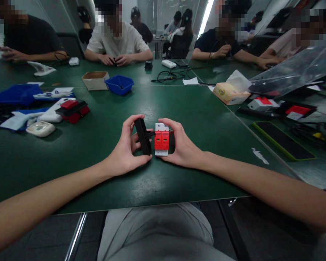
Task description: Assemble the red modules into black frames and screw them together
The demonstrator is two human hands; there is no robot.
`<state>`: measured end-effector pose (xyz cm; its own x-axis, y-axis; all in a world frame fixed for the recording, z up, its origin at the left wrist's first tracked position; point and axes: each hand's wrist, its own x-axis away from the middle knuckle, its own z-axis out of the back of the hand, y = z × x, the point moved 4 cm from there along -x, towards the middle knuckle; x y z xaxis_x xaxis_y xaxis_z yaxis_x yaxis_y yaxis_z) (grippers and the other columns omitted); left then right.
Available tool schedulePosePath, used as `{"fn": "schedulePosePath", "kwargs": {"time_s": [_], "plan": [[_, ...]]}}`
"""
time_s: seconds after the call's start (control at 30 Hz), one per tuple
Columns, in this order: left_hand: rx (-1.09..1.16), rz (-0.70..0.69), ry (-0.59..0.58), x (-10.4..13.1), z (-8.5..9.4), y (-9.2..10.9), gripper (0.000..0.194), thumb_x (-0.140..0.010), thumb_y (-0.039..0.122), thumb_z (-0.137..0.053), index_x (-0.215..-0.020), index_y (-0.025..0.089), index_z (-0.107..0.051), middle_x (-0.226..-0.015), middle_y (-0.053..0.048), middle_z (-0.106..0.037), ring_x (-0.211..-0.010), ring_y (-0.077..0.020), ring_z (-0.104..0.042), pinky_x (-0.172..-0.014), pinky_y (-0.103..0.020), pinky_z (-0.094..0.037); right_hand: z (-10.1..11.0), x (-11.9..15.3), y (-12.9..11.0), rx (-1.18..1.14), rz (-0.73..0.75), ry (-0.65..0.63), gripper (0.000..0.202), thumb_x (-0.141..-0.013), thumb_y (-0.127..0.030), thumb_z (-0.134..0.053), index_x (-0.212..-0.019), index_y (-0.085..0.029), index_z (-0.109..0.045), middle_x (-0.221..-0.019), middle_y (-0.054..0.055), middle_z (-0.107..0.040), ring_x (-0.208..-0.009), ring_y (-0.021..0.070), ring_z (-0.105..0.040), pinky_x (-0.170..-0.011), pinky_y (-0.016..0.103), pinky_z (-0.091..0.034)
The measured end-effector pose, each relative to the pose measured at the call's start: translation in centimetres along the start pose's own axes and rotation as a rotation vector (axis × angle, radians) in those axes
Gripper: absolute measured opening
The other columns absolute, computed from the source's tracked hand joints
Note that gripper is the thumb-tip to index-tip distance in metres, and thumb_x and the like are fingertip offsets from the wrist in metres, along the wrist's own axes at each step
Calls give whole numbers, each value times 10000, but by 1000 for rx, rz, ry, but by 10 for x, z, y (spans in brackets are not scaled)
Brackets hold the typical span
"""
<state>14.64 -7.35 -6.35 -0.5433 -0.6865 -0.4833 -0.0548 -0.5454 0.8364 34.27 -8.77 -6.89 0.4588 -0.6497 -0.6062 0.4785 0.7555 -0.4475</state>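
Observation:
My left hand (129,146) is closed around a flat black plastic piece (142,137), gripped by its top and bottom ends and tilted a little. A dark prong juts from this piece towards the right. In my right hand (180,143) is a red and white surge protector module (162,140), pinched between thumb and fingers at its two ends, its red face turned to me. The two parts are side by side over the green table (141,188), with the prong reaching close to the module's left edge. Whether they touch there I cannot tell.
A blue bin (119,85) and a cardboard box (95,80) stand ahead. Left lie red and black parts (73,110) and a white oval device (40,128). At right are a tissue box (230,92), a black green-edged tray (284,140) and cables. Several people sit across.

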Motion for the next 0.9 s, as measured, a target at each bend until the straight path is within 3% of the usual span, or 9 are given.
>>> {"fn": "schedulePosePath", "kwargs": {"time_s": [0.17, 0.33, 0.57, 0.7, 0.9], "plan": [[-21, -20, -16, 1, -3, 6, 1000, -750, 183, -864, -1521, 411, -270, -1621, -134, -254, -1284, -293, -614, -963, -426, -643, 0, -1, 2, -1, -39, -26, 1060, -759, -317, -824, -1580, -244, -157, -1513, 194, -449, -1382, 373, -470, -1134, 606, -433], [-17, -27, 18, 1, -1, 3, 999, -727, 241, -896, -1511, 398, -297, -1612, -144, -272, -1145, -261, -685, -878, -395, -671, 0, -2, 5, -17, -54, -57, 1142, -754, -387, -868, -1600, -240, -115, -1568, 210, -398, -1436, 379, -426, -1158, 614, -403], [70, 40, -24, 2, 0, 0, 994, -753, 278, -895, -1502, 442, -262, -1666, -134, -208, -1110, -241, -714, -844, -377, -687, 1, 0, 19, -36, -40, -109, 1242, -601, -731, -870, -1532, -201, -241, -1482, 237, -438, -1345, 408, -492, -1107, 611, -451], [110, 56, -54, 2, -2, 2, 1003, -751, 258, -900, -1499, 462, -264, -1675, -120, -195, -1112, -239, -720, -873, -397, -684, 1, 2, 27, -44, 10, -113, 1248, -594, -745, -864, -1511, -207, -211, -1425, 224, -462, -1276, 396, -544, -1056, 591, -490], [167, 118, -52, 1, 0, 1, 1034, -720, 209, -920, -1472, 507, -274, -1670, -82, -203, -1106, -246, -732, -891, -397, -675, 1, 2, 21, 8, 120, -38, 1182, -647, -697, -866, -1517, -268, -191, -1433, 195, -454, -1296, 392, -518, -1054, 603, -495]]}}
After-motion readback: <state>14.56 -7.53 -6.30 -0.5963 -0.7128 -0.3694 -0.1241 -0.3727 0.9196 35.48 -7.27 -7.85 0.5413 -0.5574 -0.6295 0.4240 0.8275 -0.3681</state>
